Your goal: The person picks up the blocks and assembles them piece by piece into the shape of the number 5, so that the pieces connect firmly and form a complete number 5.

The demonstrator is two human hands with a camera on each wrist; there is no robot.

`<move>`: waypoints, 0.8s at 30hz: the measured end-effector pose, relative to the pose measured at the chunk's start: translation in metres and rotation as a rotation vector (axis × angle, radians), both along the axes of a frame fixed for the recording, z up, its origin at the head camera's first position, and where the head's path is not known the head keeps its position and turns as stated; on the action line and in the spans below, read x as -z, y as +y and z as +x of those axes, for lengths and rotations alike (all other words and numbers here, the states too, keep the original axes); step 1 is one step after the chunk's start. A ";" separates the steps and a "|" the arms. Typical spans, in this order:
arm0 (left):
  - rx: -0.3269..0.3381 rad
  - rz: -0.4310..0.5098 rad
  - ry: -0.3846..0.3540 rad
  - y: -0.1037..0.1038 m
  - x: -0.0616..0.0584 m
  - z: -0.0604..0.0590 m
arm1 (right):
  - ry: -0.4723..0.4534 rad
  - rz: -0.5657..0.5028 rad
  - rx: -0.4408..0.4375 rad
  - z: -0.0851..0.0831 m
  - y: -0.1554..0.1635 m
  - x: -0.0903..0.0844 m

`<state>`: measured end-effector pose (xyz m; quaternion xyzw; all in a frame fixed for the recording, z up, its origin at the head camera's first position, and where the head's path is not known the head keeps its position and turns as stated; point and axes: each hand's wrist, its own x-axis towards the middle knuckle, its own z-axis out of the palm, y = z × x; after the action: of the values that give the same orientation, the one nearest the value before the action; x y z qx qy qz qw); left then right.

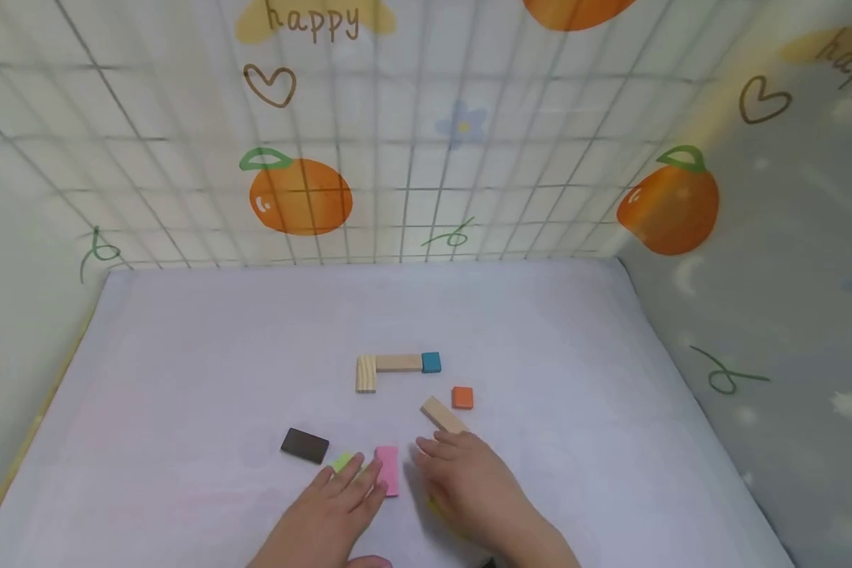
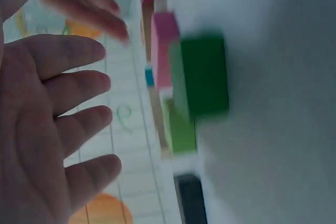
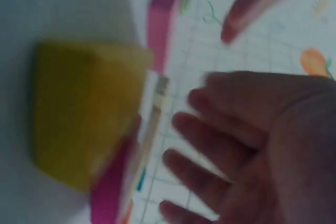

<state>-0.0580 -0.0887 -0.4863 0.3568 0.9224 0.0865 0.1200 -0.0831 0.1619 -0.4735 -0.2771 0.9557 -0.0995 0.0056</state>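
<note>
Both hands hover low over the near part of the white worktop (image 1: 184, 355), palms down with the fingers straight and spread, and neither holds anything. The left hand (image 1: 337, 505) lies over a green block (image 1: 342, 461), which peeks out just beyond its fingertips; in the left wrist view the green block (image 2: 202, 77) sits under the open palm, but the blur hides whether skin touches it. A pink block (image 1: 387, 468) lies flat between the two hands, just beside the left hand's fingers. The right hand (image 1: 468, 481) covers a yellow block (image 1: 436, 509), of which only an edge shows in the head view; the right wrist view shows the yellow block (image 3: 84, 114) large and close beneath the palm, with a magenta piece just beside it. A plain wooden block (image 1: 443, 415) lies slanted, its near end touching or almost touching the right fingertips. An orange cube (image 1: 462, 397) sits near it. A dark brown block (image 1: 304, 445) lies left of the left hand. Farther back, well apart from both hands, two wooden blocks (image 1: 386, 368) and a blue cube (image 1: 431, 362) form an L.
</note>
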 end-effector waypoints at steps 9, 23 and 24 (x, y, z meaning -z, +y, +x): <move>-0.057 -0.130 -0.057 0.012 0.010 -0.003 | -0.125 0.131 -0.004 -0.001 -0.016 0.014; -0.086 -0.083 0.126 0.008 0.017 -0.016 | -0.043 0.224 -0.041 -0.012 -0.028 0.005; -0.090 -0.080 0.136 0.007 0.017 -0.017 | -0.041 0.226 -0.040 -0.014 -0.029 0.005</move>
<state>-0.0751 -0.0820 -0.5033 0.3150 0.9462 0.0305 0.0673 -0.0974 0.1326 -0.4785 -0.2916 0.9548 0.0034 0.0582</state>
